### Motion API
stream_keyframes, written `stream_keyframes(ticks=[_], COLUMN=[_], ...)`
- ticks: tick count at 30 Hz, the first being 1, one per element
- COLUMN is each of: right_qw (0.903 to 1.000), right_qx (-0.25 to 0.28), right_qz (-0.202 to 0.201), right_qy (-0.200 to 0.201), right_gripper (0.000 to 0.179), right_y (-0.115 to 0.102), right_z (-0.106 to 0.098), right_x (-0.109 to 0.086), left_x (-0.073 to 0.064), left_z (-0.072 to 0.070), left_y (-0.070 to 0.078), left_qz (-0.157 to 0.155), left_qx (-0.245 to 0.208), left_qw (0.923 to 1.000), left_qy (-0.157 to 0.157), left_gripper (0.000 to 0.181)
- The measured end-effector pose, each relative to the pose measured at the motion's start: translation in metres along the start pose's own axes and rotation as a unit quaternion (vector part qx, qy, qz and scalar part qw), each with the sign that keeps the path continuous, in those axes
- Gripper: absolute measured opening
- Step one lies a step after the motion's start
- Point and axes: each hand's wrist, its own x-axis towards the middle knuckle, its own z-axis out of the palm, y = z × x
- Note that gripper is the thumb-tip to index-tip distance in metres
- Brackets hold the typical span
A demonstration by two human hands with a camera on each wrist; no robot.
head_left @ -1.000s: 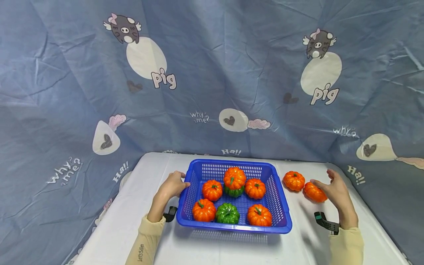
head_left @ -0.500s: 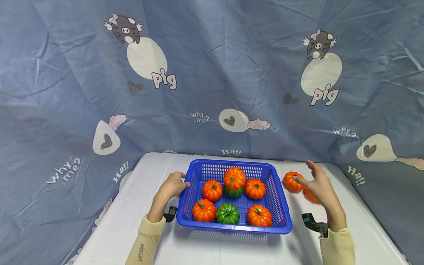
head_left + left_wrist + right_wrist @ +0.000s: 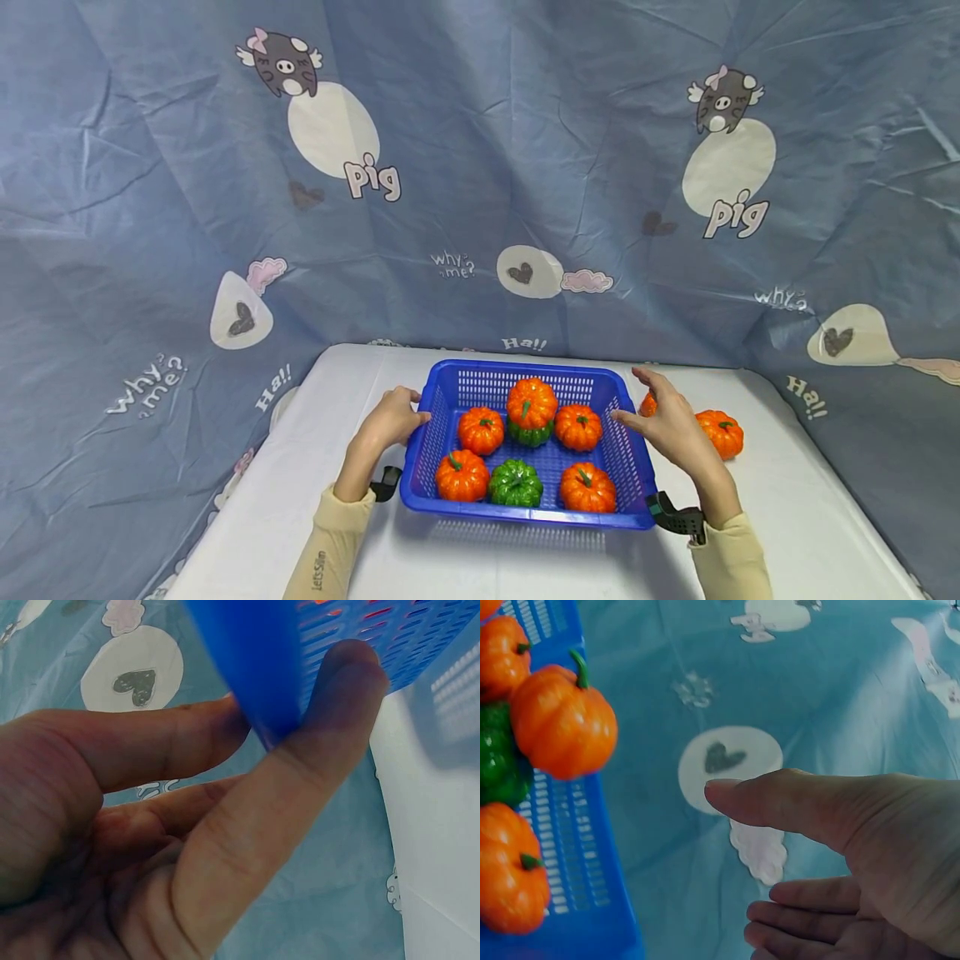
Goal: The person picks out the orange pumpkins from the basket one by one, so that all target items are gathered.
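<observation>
basket gripped on the left, right hand brought to its other side, two pumpkins left outside

seven small pumpkins, five orange and two green, are seen inside the blue basket (image 3: 637,467), which sits mid-bench on the white bench (image 3: 810,533); one orange pumpkin is stacked on a green one at the back. an orange pumpkin (image 3: 722,432) is left on the bench to the right of the basket, and a second orange pumpkin (image 3: 647,405) is partly hidden behind the right hand (image 3: 671,429), so the filling is judged mostly done but unfinished. the basket's left rim is pinched between thumb and fingers of the left hand (image 3: 390,421), as the left wrist view shows. the right hand is held open with fingers extended, grasping nothing, at the basket's right wall; contact cannot be told.
</observation>
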Motion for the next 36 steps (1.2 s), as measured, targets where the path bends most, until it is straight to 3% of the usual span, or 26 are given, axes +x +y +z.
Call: stream_keyframes(ticks=[8,20,29,36], right_qw=[0.9990,0.9973,0.9965,0.9898], right_qx=[0.023,0.027,0.019,0.080], right_qz=[-0.018,-0.048,-0.063,-0.063], right_qy=[-0.033,-0.049,-0.051,-0.099], right_gripper=[0.084,0.076,0.079,0.079], right_y=[-0.011,-0.024,-0.025,-0.020], right_z=[0.019,0.043,0.049,0.046], right_x=[-0.001,-0.002,-0.003,0.005], left_x=[0.000,0.000,-0.001,-0.001], left_z=[-0.002,-0.001,-0.001,-0.001], left_y=[0.001,0.001,0.001,0.002], left_qz=[-0.010,-0.008,-0.008,-0.006], left_qx=[-0.005,-0.002,-0.007,-0.004], left_qw=[0.9999,1.0000,0.9999,1.0000], left_qy=[-0.004,-0.003,-0.002,-0.002], left_gripper=[0.045,0.045,0.046,0.046])
